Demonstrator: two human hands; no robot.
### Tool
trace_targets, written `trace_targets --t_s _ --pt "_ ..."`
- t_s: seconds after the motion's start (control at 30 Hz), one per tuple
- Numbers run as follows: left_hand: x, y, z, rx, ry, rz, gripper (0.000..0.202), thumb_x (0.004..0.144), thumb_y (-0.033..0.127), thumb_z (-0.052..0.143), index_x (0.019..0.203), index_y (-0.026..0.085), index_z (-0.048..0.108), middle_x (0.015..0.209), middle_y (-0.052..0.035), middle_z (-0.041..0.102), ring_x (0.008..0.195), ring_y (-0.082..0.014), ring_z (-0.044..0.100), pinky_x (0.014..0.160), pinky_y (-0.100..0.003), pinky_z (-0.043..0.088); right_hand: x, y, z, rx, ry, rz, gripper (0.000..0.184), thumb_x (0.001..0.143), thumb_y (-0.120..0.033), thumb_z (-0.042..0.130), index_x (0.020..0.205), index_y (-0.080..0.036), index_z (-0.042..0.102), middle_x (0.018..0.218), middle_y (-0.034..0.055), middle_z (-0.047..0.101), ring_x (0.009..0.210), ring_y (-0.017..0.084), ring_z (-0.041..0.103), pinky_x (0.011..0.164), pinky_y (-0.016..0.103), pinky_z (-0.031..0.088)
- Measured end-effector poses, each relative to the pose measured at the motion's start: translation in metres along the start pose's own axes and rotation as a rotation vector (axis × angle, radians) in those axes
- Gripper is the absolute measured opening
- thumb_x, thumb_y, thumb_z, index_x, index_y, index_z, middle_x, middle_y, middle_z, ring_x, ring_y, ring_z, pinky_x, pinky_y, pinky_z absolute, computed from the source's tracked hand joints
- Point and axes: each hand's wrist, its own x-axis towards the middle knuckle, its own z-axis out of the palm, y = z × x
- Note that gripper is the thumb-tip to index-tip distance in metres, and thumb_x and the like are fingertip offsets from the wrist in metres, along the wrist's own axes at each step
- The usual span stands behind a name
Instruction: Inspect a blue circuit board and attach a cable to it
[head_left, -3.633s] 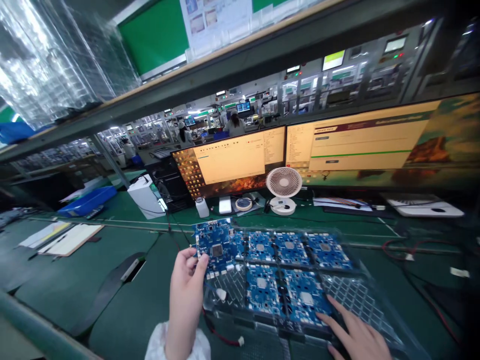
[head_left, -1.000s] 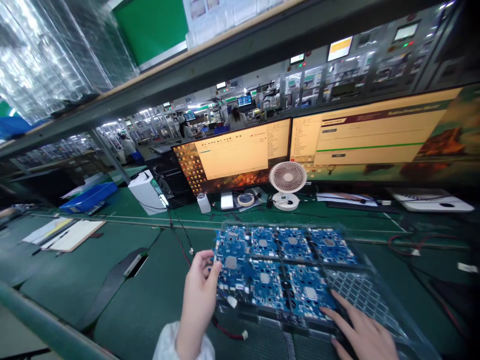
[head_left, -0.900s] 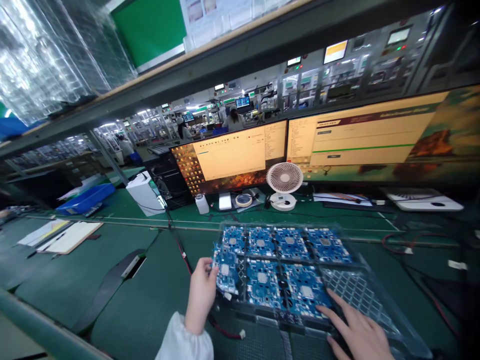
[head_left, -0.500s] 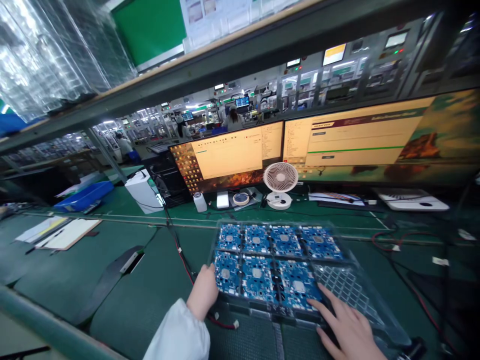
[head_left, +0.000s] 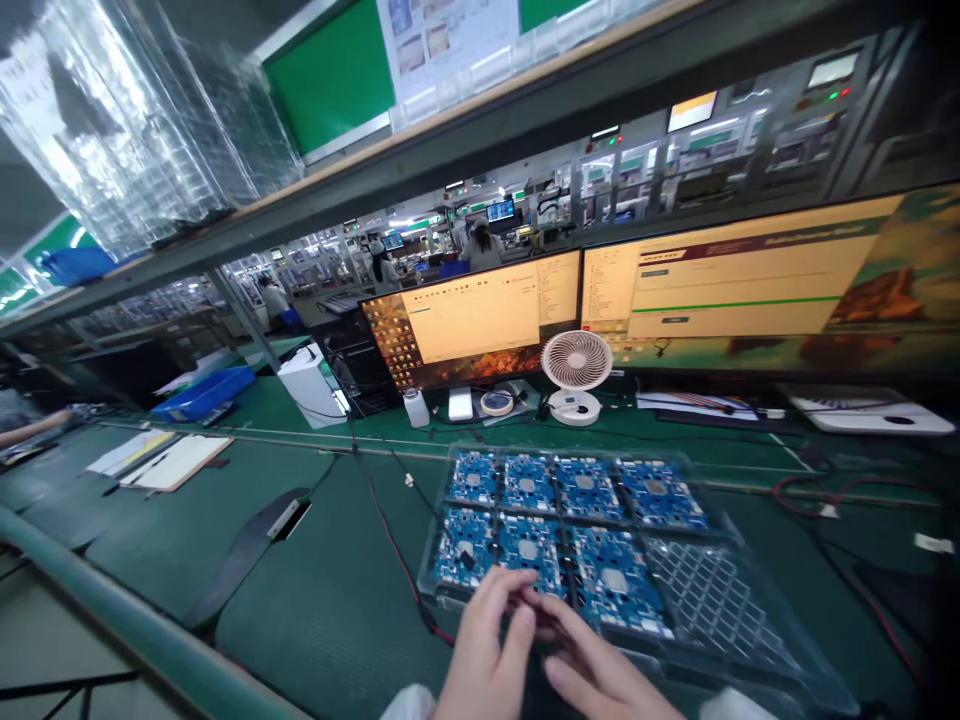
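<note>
As both hands (head_left: 540, 655) meet open-fingered over the tray (head_left: 750, 655), gripping nothing, a careless press could crack a board (head_left: 529, 550).

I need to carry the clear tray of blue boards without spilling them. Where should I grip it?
Probably by the two short ends of the clear tray, one hand from each side, under its raised rim. It lies flat on the green mat, and seven circuit boards fill all but its near right pocket, so keep it level. Both hands meet at its near edge.
</note>
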Motion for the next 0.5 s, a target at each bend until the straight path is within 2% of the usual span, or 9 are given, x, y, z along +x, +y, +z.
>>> trace_targets --t_s 0.1,0.17,0.2,0.23,0.27,0.3,0.33,0.4,0.5 --pt "-0.001 -0.006 0.009 -0.062 0.000 0.102 0.036 0.090 0.042 0.040 0.114 0.023 0.060 0.116 -0.0107 0.061 0.109 -0.0222 0.055 0.099 -0.035 0.042 0.021 -0.014 0.017 0.248 -0.044 0.055 0.075 0.083 -0.076 0.046 0.134 -0.021 0.047 0.108 0.0098 0.057 0.085 0.022 0.057 0.068 0.031 0.050" --pt "-0.002 -0.015 -0.006 -0.041 0.025 0.114 0.036 0.090 0.043 0.041 0.112 0.023 0.061 0.121 -0.0109 0.059 0.113 -0.0230 0.054 0.097 -0.035 0.044 0.028 -0.019 0.013 0.220 -0.052 0.059 0.075 0.080 -0.077 0.050 0.126 -0.018 0.053 0.090 0.0076 0.059 0.074 0.020 0.055 0.064 0.030 0.047" --pt "-0.003 -0.021 -0.018 -0.009 0.064 0.080 0.036 0.089 0.044 0.041 0.110 0.023 0.061 0.122 -0.0112 0.058 0.113 -0.0236 0.053 0.094 -0.034 0.046 0.030 -0.022 0.007 0.178 -0.043 0.054 0.072 0.080 -0.076 0.051 0.121 -0.017 0.056 0.082 0.0062 0.059 0.072 0.020 0.054 0.066 0.030 0.046" --pt "-0.004 -0.031 -0.032 0.037 0.171 0.017 0.037 0.089 0.046 0.039 0.105 0.022 0.062 0.121 -0.0115 0.058 0.112 -0.0241 0.054 0.089 -0.034 0.049 0.029 -0.025 0.000 0.137 -0.026 0.051 0.067 0.081 -0.073 0.051 0.116 -0.016 0.058 0.077 0.0052 0.058 0.072 0.020 0.054 0.068 0.031 0.046" --pt "-0.004 -0.042 -0.047 0.092 0.304 -0.091 0.038 0.090 0.047 0.035 0.103 0.021 0.060 0.112 -0.0120 0.060 0.104 -0.0239 0.057 0.081 -0.033 0.051 0.028 -0.028 -0.007 0.113 -0.001 0.047 0.063 0.083 -0.071 0.051 0.113 -0.016 0.059 0.075 0.0047 0.058 0.073 0.020 0.054 0.071 0.032 0.045" --pt "-0.004 -0.054 -0.062 0.202 0.380 -0.203 0.037 0.089 0.046 0.035 0.100 0.019 0.058 0.103 -0.0117 0.062 0.095 -0.0240 0.059 0.078 -0.034 0.050 0.026 -0.032 -0.014 0.109 0.022 0.043 0.060 0.084 -0.070 0.051 0.111 -0.017 0.059 0.077 0.0049 0.059 0.075 0.020 0.055 0.075 0.032 0.045" --pt "-0.002 -0.068 -0.073 0.354 0.395 -0.298 0.033 0.087 0.043 0.038 0.097 0.018 0.056 0.097 -0.0112 0.063 0.090 -0.0242 0.060 0.082 -0.036 0.048 0.024 -0.036 -0.019 0.126 0.043 0.038 0.058 0.084 -0.069 0.052 0.111 -0.018 0.059 0.080 0.0053 0.060 0.078 0.021 0.056 0.077 0.033 0.046" --pt "0.004 -0.092 -0.088 0.615 0.275 -0.468 0.029 0.086 0.040 0.038 0.084 0.018 0.056 0.088 -0.0124 0.065 0.084 -0.0260 0.062 0.080 -0.038 0.046 0.021 -0.042 -0.026 0.182 0.066 0.029 0.057 0.082 -0.069 0.055 0.110 -0.019 0.058 0.085 0.0061 0.060 0.084 0.022 0.057 0.081 0.034 0.046" --pt "0.017 -0.116 -0.089 0.801 0.116 -0.599 0.041 0.089 0.045 0.029 0.076 0.017 0.057 0.085 -0.0170 0.068 0.083 -0.0286 0.065 0.078 -0.038 0.045 0.018 -0.046 -0.028 0.243 0.073 0.028 0.059 0.079 -0.071 0.059 0.110 -0.020 0.059 0.089 0.0070 0.060 0.088 0.023 0.058 0.084 0.036 0.046"
